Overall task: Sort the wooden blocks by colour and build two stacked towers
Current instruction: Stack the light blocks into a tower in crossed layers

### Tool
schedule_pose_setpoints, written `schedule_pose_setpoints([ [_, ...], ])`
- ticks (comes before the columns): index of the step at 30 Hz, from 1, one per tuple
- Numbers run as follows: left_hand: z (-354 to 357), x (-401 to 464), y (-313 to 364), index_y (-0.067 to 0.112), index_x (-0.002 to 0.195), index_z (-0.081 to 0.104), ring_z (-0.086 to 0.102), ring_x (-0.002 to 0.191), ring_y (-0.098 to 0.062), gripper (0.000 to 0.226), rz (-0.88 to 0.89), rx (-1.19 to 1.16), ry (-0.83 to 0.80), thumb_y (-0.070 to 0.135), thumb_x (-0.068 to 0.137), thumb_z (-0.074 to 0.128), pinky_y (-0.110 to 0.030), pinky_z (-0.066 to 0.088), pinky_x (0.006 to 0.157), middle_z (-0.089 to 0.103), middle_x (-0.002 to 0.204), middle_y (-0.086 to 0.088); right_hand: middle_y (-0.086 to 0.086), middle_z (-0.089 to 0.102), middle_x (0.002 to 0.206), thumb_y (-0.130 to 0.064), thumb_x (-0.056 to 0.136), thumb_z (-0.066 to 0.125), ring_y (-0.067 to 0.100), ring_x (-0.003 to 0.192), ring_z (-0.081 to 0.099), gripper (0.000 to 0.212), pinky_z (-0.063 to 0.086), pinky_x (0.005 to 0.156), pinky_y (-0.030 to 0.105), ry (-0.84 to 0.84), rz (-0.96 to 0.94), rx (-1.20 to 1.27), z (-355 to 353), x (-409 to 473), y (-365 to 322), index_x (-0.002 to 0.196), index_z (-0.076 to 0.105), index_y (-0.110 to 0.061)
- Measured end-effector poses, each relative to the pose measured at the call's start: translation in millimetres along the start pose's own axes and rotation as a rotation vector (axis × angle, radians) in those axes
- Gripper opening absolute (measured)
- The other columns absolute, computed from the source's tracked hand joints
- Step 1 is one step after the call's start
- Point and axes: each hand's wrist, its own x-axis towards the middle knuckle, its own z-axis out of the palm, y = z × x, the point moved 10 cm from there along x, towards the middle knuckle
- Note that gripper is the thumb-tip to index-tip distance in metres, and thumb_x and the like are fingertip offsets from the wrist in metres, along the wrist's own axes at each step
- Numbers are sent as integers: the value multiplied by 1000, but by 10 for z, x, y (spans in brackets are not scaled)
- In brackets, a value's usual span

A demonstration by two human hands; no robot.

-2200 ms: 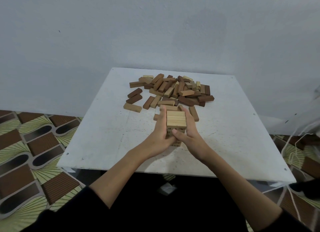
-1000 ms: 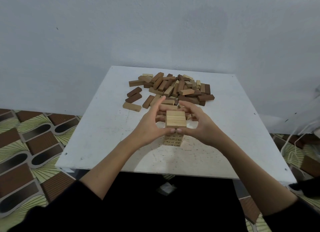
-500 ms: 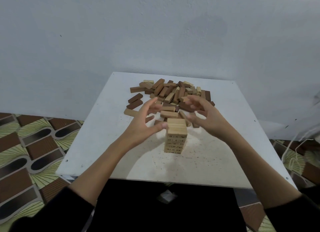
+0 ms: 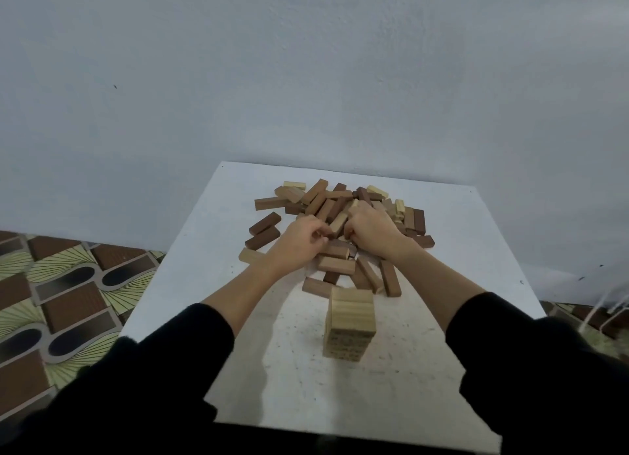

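One white square table (image 4: 211, 277), set against a pale grey wall (image 4: 306, 63), with patterned floor tiles (image 4: 61, 284) in green, brown and black to its left. One tower of light wooden blocks (image 4: 350, 328) stands upright on the near middle of the table, its long axis vertical; the top layer shows light blocks laid side by side, their lengths running away from the viewer. Rows of dark printed marks cover the near face of the tower, too blurred to read. One loose pile of wooden blocks (image 4: 340, 202), light, mid-brown and dark brown mixed, lies flat on the far half of the table, long axes pointing every way. Outliers: two dark blocks (image 4: 264, 230) lying parallel at the pile's left edge, angled up to the right; one light block (image 4: 250, 255) just nearer, also at the left; several brown blocks fanned out between the pile and the tower, well short of touching it. Left hand (image 4: 299, 240), fingers curled down into the near side of the pile; whether they pinch a block cannot be told. Right hand (image 4: 369, 231), knuckles up, fingers curled among the blocks just beside the left hand; its grip likewise cannot be told. A light block (image 4: 338, 224) slants between the two hands. Both forearms bare, black sleeves (image 4: 510, 335) pushed back.
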Motion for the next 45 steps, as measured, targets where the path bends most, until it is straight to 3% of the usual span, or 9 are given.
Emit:
schedule_pose_setpoints([
  [5, 28, 134, -138, 4, 110, 66, 55, 100, -18, 21, -15, 7, 2, 4, 91, 56, -21, 41, 83, 60, 108, -9, 0, 54, 104, -16, 84, 59, 23, 110, 42, 20, 28, 77, 31, -1, -69, -88, 57, 120, -55, 100, 70, -22],
  [11, 7, 171, -243, 2, 106, 67, 56, 91, -15, 19, -11, -29, 55, 0, 91, 55, -4, 39, 74, 63, 102, -9, 3, 52, 113, -16, 88, 54, 23, 112, 43, 20, 32, 82, 33, -39, -127, -203, 117, 173, -119, 107, 61, -16],
  [20, 2, 162, -292, 3, 105, 68, 56, 93, -13, 19, -7, -44, 75, 1, 92, 54, -4, 40, 74, 65, 102, -8, 3, 47, 117, -9, 88, 53, 24, 115, 41, 25, 31, 84, 33, -90, -125, -111, 159, 143, -113, 106, 62, -23],
  [27, -84, 138, -265, 6, 102, 68, 58, 95, -16, 18, -3, -77, 108, 4, 92, 54, -22, 46, 82, 67, 102, -5, -3, 42, 91, -25, 79, 70, 16, 91, 48, 11, 33, 77, 31, -138, -25, 454, 89, 75, 25, 84, 62, -20],
  [31, -110, 188, -233, 9, 103, 67, 57, 97, -12, 19, -14, -80, 108, 4, 92, 53, -9, 40, 78, 66, 104, -2, -4, 55, 86, -13, 81, 66, 8, 78, 52, 15, 43, 71, 24, -29, 114, 893, -127, -11, 187, 91, 59, -3],
  [35, -133, 267, -214, 10, 105, 67, 56, 95, -9, 20, -30, -91, 106, 4, 92, 52, -14, 42, 83, 65, 104, 0, 3, 63, 79, -14, 88, 57, 17, 73, 61, 9, 50, 70, 30, 55, 240, 1124, -125, -45, 443, 91, 49, -10],
  [37, -153, 323, -209, 10, 105, 67, 57, 95, -9, 21, -27, -95, 99, 4, 93, 52, -8, 40, 78, 66, 103, 1, 2, 51, 71, -14, 90, 47, 14, 59, 49, 6, 45, 57, 30, 99, 312, 1207, -109, -45, 641, 86, 43, -12],
  [41, -216, 467, -232, 13, 99, 68, 59, 88, -9, 19, -5, -87, 86, 4, 92, 53, -12, 44, 75, 66, 93, 2, -1, 51, 86, -13, 88, 55, 13, 72, 47, 7, 37, 59, 24, 215, 500, 1029, -75, -27, 1199, 95, 54, -10],
  [45, -159, 738, -174, 10, 100, 67, 53, 83, -9, 14, 25, 3, 69, 5, 89, 58, -12, 41, 72, 60, 91, 3, 3, 64, 89, -12, 81, 64, 21, 86, 57, 6, 40, 68, 28, 221, 589, 826, 76, 29, 1581, 75, 66, -13],
])
